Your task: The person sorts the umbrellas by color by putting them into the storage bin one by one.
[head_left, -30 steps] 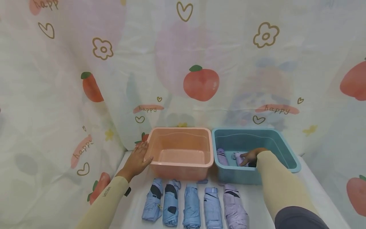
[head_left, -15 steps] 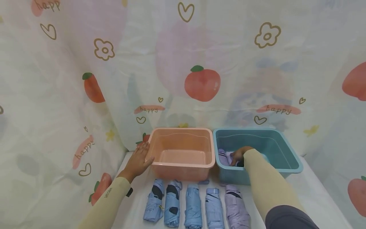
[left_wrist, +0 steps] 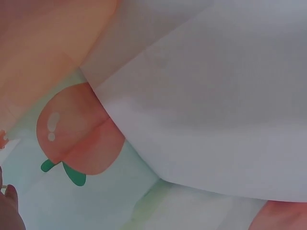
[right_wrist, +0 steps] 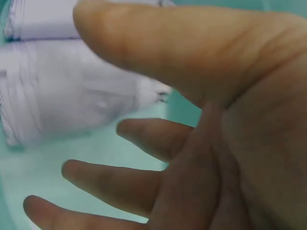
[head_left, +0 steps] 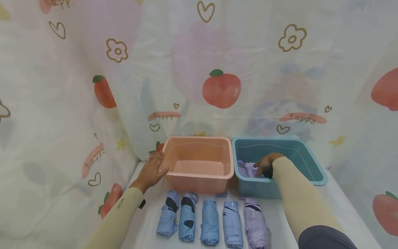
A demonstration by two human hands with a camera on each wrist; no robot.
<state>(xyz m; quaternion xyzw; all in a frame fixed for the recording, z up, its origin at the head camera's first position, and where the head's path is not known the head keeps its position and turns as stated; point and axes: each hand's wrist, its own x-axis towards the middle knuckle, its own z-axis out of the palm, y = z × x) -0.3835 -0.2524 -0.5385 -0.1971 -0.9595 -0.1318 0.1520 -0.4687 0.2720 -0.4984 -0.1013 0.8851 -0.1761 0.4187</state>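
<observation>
My right hand (head_left: 268, 163) is inside the teal basin (head_left: 258, 188). In the right wrist view its thumb and fingers are spread, with nothing gripped between them. Close to the thumb, a folded pale purple umbrella (right_wrist: 67, 91) lies on the basin floor. Beside it, against the basin's left side, lies another folded purple umbrella (head_left: 241, 167). My left hand (head_left: 151, 173) rests with straight fingers at the left side of the peach basin (head_left: 196, 185), which holds nothing. The left wrist view shows mostly white tabletop and only a bit of finger.
In front of the basins, folded umbrellas lie in a row on the white table: several blue ones, including a middle one (head_left: 209, 221), and a purple one (head_left: 256, 223) at the right end. A printed curtain (head_left: 222, 128) hangs behind and to the sides.
My right hand carried the purple umbrella left to lie beside the other one in the teal basin. It has since let go and shifted slightly back right. The left hand stayed put.
</observation>
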